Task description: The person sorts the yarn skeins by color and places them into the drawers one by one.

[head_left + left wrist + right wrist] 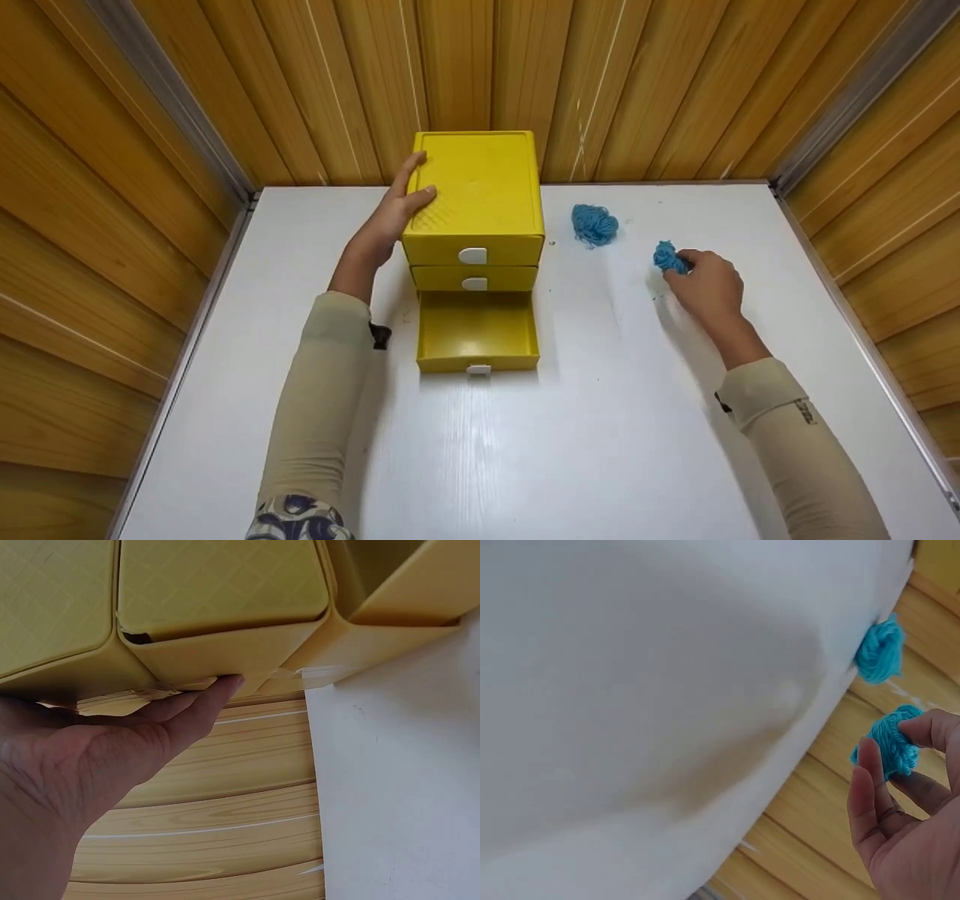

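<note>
A yellow drawer unit [478, 187] stands at the back of the white table, its bottom drawer [478, 330] pulled out with a bare floor inside. My left hand [386, 217] rests against the unit's left side, thumb on the top edge. Seen from the left wrist, the fingers of that hand [112, 742] lie fairly straight along the yellow wall. Over the table's right part, my right hand [709, 289] pinches a small blue yarn bundle [667, 257] between thumb and fingers. Another blue yarn bundle [595, 225] lies between the unit and that hand, also visible in the right wrist view.
The two upper drawers, with white handles [472, 256], are closed. Wood-patterned panels [637, 90] rise behind and on both sides of the white table [600, 450]. Tiny blue bits lie near the yarn.
</note>
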A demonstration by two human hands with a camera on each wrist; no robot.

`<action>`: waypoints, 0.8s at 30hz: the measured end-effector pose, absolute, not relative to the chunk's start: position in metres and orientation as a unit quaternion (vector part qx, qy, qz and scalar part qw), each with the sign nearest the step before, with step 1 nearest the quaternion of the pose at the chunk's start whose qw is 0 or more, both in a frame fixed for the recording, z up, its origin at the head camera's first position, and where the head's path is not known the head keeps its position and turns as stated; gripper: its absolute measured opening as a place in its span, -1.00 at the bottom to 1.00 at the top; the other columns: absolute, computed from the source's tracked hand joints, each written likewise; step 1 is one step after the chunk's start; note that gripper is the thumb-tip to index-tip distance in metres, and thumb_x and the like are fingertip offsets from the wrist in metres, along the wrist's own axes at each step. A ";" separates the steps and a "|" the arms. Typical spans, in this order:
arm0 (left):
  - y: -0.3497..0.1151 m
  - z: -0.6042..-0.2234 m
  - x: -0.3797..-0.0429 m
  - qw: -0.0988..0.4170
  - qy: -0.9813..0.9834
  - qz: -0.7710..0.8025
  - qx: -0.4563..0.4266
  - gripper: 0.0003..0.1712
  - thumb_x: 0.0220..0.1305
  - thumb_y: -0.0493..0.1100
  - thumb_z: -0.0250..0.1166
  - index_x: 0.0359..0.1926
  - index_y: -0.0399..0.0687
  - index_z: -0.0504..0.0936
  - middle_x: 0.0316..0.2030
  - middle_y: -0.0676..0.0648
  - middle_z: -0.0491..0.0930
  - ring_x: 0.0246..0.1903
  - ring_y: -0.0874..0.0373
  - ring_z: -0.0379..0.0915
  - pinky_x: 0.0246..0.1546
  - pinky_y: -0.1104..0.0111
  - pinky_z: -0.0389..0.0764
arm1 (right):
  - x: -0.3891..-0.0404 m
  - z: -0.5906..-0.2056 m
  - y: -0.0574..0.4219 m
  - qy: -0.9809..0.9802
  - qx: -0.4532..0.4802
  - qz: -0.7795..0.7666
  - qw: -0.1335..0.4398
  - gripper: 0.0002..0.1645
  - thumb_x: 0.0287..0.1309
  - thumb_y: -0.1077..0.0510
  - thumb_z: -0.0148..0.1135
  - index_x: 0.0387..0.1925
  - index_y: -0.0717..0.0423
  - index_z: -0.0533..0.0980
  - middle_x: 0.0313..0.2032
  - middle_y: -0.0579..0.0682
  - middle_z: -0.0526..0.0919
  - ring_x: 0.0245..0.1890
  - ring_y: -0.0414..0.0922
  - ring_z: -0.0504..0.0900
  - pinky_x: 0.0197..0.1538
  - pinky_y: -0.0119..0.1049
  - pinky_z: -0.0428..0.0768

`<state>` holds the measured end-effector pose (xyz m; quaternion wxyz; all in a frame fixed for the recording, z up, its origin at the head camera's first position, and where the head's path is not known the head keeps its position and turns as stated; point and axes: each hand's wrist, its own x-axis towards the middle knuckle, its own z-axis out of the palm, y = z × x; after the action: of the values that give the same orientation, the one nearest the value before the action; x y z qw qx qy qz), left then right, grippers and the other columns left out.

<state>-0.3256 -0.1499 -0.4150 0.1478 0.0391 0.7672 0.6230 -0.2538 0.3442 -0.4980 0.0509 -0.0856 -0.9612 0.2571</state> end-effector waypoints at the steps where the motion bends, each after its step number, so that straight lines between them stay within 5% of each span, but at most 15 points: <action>1: -0.150 -0.415 -0.325 0.148 0.767 0.623 0.038 -0.18 0.60 0.17 0.04 0.67 0.70 -0.14 0.77 0.04 -0.41 0.74 -0.07 -0.34 0.69 -0.17 -0.17 | -0.251 -0.495 0.340 -0.962 -0.080 0.256 0.056 -0.38 0.36 0.04 0.22 0.31 0.32 0.59 0.19 0.39 0.71 0.10 0.34 0.69 0.05 0.22 0.58; 10: -0.149 -0.414 -0.325 0.149 0.765 0.625 0.036 -0.19 0.59 0.17 0.06 0.67 0.73 -0.13 0.77 0.05 -0.39 0.73 -0.07 -0.28 0.69 -0.15 -0.10 | -0.225 -0.478 0.304 -0.962 -0.024 0.255 0.098 -0.47 0.35 0.07 0.28 0.24 0.29 0.65 0.00 0.31 0.73 -0.24 0.15 0.67 -0.20 -0.06 0.51; 24: -0.150 -0.417 -0.328 0.147 0.763 0.628 0.039 -0.18 0.60 0.18 0.05 0.68 0.69 -0.14 0.77 0.05 -0.40 0.73 -0.07 -0.27 0.69 -0.13 -0.06 | -0.191 -0.477 0.256 -0.946 0.089 0.262 0.169 -0.62 0.23 0.22 0.38 0.07 0.23 0.74 -0.16 0.18 0.76 -0.40 0.04 0.77 -0.32 -0.13 0.59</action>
<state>-0.3276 -0.1502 -0.4174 0.1474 0.0392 0.7635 0.6276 -0.1905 0.2562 -0.4768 0.1692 0.0889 -0.9458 0.2625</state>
